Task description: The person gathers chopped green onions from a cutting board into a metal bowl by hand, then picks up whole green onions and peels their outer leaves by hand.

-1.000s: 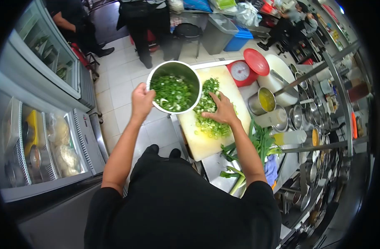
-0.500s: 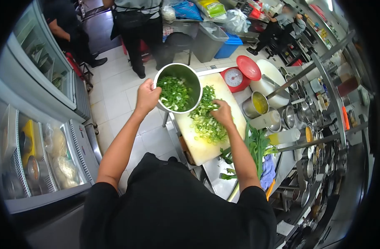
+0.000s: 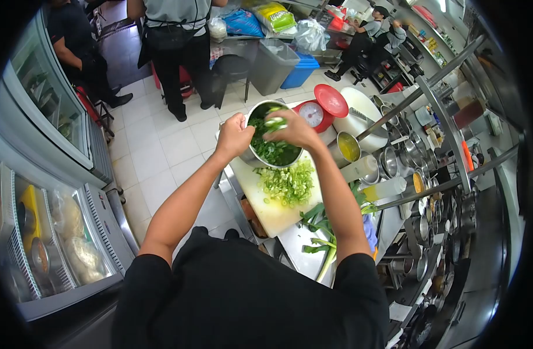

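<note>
My left hand is closed on the rim of a metal pot, which is tilted over the cutting board. Chopped green onions lie inside it. My right hand is over the pot's mouth, its fingers curled and blurred by motion, with pale and green onion pieces at the fingertips. On the white board below the pot is a pile of lighter chopped green onions. Long leafy green stalks lie on the metal counter beside the board.
A red kitchen scale and a pot of yellow liquid stand beyond the board. Metal rails cross the right side, near many pans. An open fridge drawer is on the left. Co-workers stand on the far side.
My right hand has moved from the pile on the board up to the pot's mouth. In the view, the pot has shifted right and slightly down with my left hand. The pile looks smaller.
</note>
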Available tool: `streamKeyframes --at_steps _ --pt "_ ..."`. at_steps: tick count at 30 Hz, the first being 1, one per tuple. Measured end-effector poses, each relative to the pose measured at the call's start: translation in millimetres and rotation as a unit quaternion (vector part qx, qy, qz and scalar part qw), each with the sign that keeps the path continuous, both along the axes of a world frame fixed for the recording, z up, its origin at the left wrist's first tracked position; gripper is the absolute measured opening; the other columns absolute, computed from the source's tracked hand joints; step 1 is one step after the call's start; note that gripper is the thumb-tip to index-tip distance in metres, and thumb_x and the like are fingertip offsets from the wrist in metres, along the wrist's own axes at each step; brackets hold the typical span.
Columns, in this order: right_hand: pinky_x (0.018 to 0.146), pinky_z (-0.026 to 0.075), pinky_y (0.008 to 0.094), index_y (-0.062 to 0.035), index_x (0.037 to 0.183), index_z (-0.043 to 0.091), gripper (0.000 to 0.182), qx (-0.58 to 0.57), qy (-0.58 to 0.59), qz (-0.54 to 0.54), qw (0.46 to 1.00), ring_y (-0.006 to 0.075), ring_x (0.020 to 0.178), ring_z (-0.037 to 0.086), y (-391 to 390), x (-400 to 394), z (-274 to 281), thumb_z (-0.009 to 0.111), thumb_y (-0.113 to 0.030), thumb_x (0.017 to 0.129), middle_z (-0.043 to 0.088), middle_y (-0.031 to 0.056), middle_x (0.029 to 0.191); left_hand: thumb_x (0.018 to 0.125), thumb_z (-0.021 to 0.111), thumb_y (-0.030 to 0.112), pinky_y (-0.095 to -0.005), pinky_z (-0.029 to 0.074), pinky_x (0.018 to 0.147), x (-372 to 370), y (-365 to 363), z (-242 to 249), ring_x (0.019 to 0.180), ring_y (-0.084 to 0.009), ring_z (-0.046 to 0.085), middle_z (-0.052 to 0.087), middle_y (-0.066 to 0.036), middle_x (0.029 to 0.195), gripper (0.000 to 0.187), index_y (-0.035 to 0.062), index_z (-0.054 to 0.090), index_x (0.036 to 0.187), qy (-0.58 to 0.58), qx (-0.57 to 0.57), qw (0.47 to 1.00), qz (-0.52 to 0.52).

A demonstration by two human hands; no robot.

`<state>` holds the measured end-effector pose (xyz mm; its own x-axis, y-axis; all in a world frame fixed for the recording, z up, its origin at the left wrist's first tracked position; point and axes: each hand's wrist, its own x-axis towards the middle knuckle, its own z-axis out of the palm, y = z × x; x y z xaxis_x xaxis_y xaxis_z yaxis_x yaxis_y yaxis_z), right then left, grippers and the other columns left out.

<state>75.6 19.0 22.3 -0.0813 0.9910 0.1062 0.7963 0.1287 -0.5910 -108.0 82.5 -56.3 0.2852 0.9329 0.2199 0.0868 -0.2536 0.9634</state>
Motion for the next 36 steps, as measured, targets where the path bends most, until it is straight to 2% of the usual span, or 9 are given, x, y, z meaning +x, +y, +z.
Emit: streamKeyframes --at_steps 4,7,10,13,15,17,26,31,36 --pt "0.092 0.046 0.0373 -0.0082 0.117 0.066 0.064 0.013 -0.130 0.013 0.991 0.0319 0.105 0.061 11 -25 -22 0.084 -0.038 0.064 0.064 0.0225 0.112 0.072 0.058 0.010 -0.0330 0.037 0.051 -16 -10 -8 0.054 -0.0127 0.042 0.046 -0.006 0.056 0.020 0.0028 0.041 0.066 -0.044 -0.021 0.999 -0.001" --pt "0.098 0.043 0.0387 -0.0080 0.115 0.067 0.062 -0.123 0.118 -0.079 0.982 0.0348 0.112 0.058 14 -28 -16 0.083 -0.041 0.065 0.060 0.0240 0.120 0.073 0.057 0.009 -0.0306 0.037 0.051 -34 -10 -17 0.055 -0.0107 0.042 0.045 -0.003 0.057 0.018 0.0034 0.041 0.067 -0.026 -0.049 0.998 0.004" --pt "0.096 0.045 0.0381 -0.0070 0.110 0.069 0.050 -0.049 -0.138 0.063 0.987 0.0365 0.110 0.058 5 -40 -33 0.080 -0.035 0.070 0.061 0.0241 0.118 0.074 0.056 0.006 -0.0283 0.037 0.047 -39 -13 -18 0.053 -0.0082 0.043 0.045 0.000 0.058 0.017 0.0053 0.041 0.067 -0.107 -0.094 0.990 -0.008" --pt "0.095 0.045 0.0392 -0.0087 0.111 0.069 0.042 -0.014 -0.073 -0.034 0.997 0.0379 0.110 0.057 -1 -56 -11 0.077 -0.022 0.072 0.062 0.0248 0.113 0.075 0.055 0.004 -0.0287 0.037 0.044 -40 -16 -18 0.049 -0.0077 0.043 0.045 0.001 0.058 0.017 0.0064 0.040 0.067 -0.147 -0.067 0.987 0.006" --pt "0.084 0.049 0.0374 -0.0065 0.112 0.068 0.041 -0.016 0.017 -0.083 0.996 0.0309 0.094 0.062 2 -52 -22 0.076 -0.017 0.073 0.063 0.0202 0.110 0.075 0.055 0.003 -0.0270 0.037 0.042 -45 -15 -20 0.047 -0.0073 0.043 0.046 0.001 0.058 0.017 0.0075 0.041 0.067 -0.129 -0.113 0.985 0.003" --pt "0.079 0.050 0.0360 -0.0029 0.108 0.067 0.036 0.020 -0.053 0.078 0.995 0.0302 0.087 0.063 1 -44 -43 0.074 -0.015 0.075 0.065 0.0178 0.102 0.075 0.055 0.003 -0.0253 0.036 0.040 -46 -21 -12 0.045 -0.0078 0.044 0.046 0.001 0.058 0.017 0.0087 0.041 0.067 -0.142 -0.138 0.980 -0.019" --pt "0.051 0.039 0.0197 -0.0029 0.092 0.063 0.020 0.099 0.323 -0.208 0.918 0.0036 0.060 0.049 -66 27 -22 0.057 -0.022 0.095 0.057 -0.0035 0.073 0.076 0.049 0.000 -0.0229 0.030 0.036 -86 -26 -30 0.042 -0.0050 0.038 0.050 0.001 0.065 0.012 0.0038 0.054 0.085 -0.201 -0.157 0.966 0.033" --pt "0.057 0.039 0.0260 -0.0019 0.086 0.061 0.023 0.119 0.250 -0.289 0.916 0.0082 0.062 0.045 -88 70 -105 0.057 -0.023 0.095 0.052 -0.0012 0.067 0.076 0.048 -0.004 -0.0209 0.030 0.035 -145 -34 -31 0.043 -0.0039 0.039 0.047 0.002 0.063 0.013 0.0085 0.044 0.076 -0.240 -0.191 0.950 0.057" --pt "0.061 0.048 0.0381 0.0018 0.071 0.066 0.034 -0.121 -0.012 -0.185 0.975 0.0272 0.059 0.062 -62 50 -99 0.066 -0.029 0.084 0.062 0.0203 0.066 0.075 0.049 -0.003 -0.0209 0.031 0.035 -150 -37 -51 0.042 -0.0043 0.037 0.045 0.002 0.061 0.014 0.0090 0.042 0.074 -0.212 -0.166 0.954 0.128"
